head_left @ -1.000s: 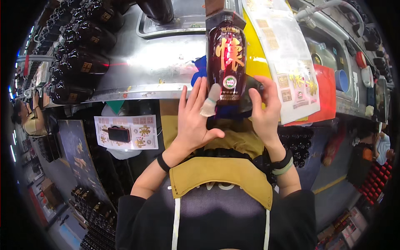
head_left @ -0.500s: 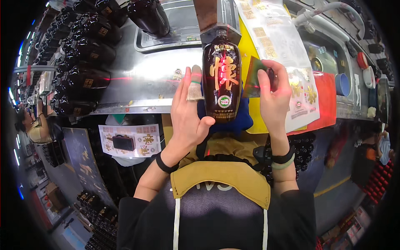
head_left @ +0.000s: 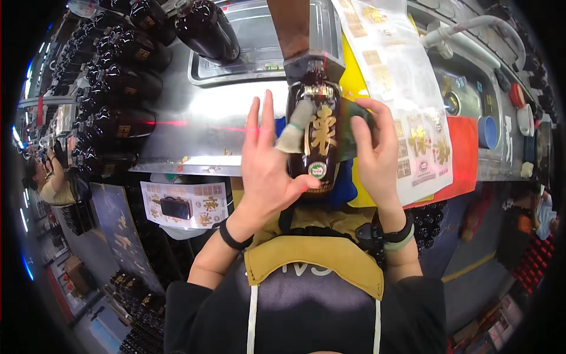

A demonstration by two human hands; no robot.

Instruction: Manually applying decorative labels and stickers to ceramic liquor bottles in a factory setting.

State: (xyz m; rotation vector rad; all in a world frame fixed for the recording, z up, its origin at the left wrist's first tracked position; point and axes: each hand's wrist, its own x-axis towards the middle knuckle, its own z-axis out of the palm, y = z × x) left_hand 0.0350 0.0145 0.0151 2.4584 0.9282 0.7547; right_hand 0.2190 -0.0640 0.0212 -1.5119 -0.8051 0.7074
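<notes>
**Front of bottle (head_left: 312, 157): lettering and emblem in place**

Position: the bottle lies on the bench (head_left: 200, 100), neck away from the person and near a grey bracket (head_left: 335, 69), base end at the near edge beside a blue cloth (head_left: 348, 192).

Status: gold lettering (head_left: 322, 133) and a round emblem (head_left: 317, 170) are present on the front. By appearance, this face carries its full decoration. Whether any pressing or cleaning is left cannot be told.

Left hand (head_left: 268, 159): fingers extended, thumb apart, grip holding nothing. A pale finger cover (head_left: 295, 133) overlaps the lettering's left side; contact cannot be confirmed.

Right hand (head_left: 380, 153): grip pinching a dark green card (head_left: 349, 127), blurred, at the bottle's right side.

Containers:
- Tray (head_left: 242, 78): holds a second bottle (head_left: 206, 32).
- Dark bottles (head_left: 141, 112): grouped on the left; fill cannot be told.
- Basin (head_left: 474, 109): contains a round item, too small to identify.
- Blue cup (head_left: 487, 131): contents not discernible.

Right of the bottle, a white sheet (head_left: 407, 94) bearing gold figures overlaps yellow and red sheets (head_left: 464, 153).
</notes>
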